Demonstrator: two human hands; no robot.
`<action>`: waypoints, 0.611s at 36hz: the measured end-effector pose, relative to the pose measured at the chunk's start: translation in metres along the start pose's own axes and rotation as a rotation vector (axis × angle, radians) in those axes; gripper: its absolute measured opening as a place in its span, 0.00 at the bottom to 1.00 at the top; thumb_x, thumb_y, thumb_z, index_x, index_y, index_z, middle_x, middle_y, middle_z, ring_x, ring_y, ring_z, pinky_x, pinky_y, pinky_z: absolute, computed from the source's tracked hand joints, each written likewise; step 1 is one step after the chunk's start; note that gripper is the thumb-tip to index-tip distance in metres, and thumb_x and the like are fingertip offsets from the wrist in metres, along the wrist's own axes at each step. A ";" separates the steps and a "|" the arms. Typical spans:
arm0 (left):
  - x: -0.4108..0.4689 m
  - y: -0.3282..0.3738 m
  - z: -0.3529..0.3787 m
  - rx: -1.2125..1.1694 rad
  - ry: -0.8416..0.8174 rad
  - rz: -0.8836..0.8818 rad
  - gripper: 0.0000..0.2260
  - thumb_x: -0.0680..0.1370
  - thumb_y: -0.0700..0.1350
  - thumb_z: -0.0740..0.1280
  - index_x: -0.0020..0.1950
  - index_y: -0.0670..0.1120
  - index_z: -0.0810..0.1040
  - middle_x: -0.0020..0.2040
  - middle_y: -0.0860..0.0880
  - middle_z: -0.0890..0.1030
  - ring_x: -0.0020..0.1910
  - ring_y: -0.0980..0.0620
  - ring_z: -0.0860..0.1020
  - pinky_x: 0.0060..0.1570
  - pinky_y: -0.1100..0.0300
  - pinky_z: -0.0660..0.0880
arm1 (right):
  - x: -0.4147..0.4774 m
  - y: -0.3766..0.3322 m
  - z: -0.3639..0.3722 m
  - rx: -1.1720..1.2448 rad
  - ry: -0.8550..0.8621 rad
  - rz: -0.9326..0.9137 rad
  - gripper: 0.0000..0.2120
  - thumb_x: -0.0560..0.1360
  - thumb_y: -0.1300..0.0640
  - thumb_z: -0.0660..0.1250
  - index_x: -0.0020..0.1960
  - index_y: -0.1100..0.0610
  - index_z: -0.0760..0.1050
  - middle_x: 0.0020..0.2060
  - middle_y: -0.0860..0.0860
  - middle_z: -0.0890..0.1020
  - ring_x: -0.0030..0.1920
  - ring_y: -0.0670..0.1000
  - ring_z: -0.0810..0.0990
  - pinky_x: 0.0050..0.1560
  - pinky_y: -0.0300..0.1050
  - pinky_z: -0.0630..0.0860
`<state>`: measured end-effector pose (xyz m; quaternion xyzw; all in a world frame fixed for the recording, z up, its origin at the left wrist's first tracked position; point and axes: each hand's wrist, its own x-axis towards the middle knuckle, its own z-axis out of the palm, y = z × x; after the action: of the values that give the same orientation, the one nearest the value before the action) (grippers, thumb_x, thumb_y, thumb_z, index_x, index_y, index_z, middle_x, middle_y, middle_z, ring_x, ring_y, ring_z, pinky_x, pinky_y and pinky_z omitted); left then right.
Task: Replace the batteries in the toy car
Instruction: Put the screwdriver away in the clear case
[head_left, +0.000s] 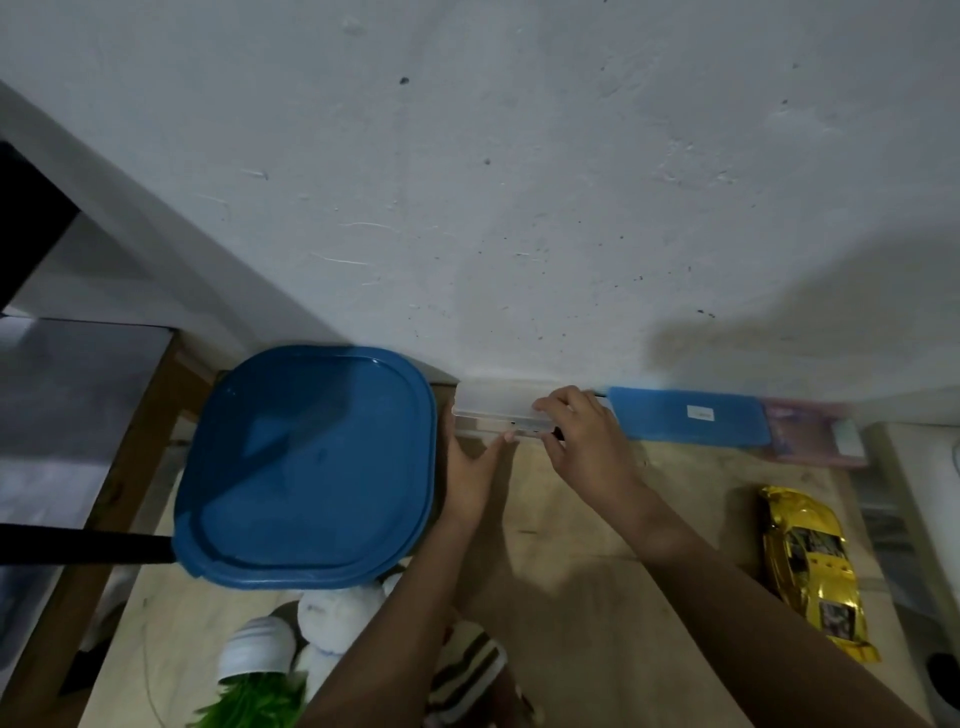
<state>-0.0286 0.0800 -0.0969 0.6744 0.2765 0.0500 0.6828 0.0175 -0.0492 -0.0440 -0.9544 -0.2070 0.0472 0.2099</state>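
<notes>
Fingers (558, 410) of both hands grasping clear box (493, 410) | toy car (810, 566): shiny gold-yellow, untouched on table (587, 519)

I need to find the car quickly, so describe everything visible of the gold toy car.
The gold toy car is a shiny, metallic-looking yellow-gold sports car with dark windows and a low spoiler at its near end. It lies on the wooden table near the right edge, lengthwise away from the wall, roof up. Neither hand touches it: both hands are at a clear plastic box by the wall. Its underside is hidden.

Gold toy car (810, 566); blue lid (306, 467); white wall (519, 182)
</notes>
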 end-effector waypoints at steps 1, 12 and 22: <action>0.001 -0.001 0.000 0.003 0.003 -0.005 0.34 0.72 0.40 0.73 0.74 0.45 0.60 0.68 0.45 0.69 0.68 0.51 0.67 0.70 0.54 0.64 | 0.000 -0.001 0.000 0.004 -0.012 0.005 0.17 0.75 0.60 0.66 0.63 0.55 0.73 0.60 0.51 0.75 0.59 0.51 0.73 0.62 0.43 0.69; 0.011 -0.011 -0.001 0.004 0.082 -0.078 0.32 0.74 0.61 0.65 0.74 0.54 0.59 0.72 0.49 0.66 0.71 0.49 0.65 0.70 0.46 0.64 | 0.004 -0.001 0.002 0.075 -0.151 0.098 0.20 0.78 0.57 0.63 0.69 0.52 0.67 0.70 0.48 0.67 0.70 0.47 0.64 0.70 0.41 0.58; 0.016 -0.004 0.007 -0.015 0.125 -0.067 0.23 0.78 0.48 0.64 0.72 0.48 0.63 0.68 0.45 0.71 0.67 0.47 0.70 0.67 0.46 0.68 | 0.008 -0.002 0.006 0.049 -0.140 0.117 0.20 0.78 0.61 0.62 0.69 0.53 0.68 0.70 0.49 0.68 0.71 0.48 0.63 0.72 0.43 0.56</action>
<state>-0.0131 0.0810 -0.1058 0.6552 0.3409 0.0712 0.6705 0.0229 -0.0418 -0.0487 -0.9538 -0.1636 0.1311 0.2151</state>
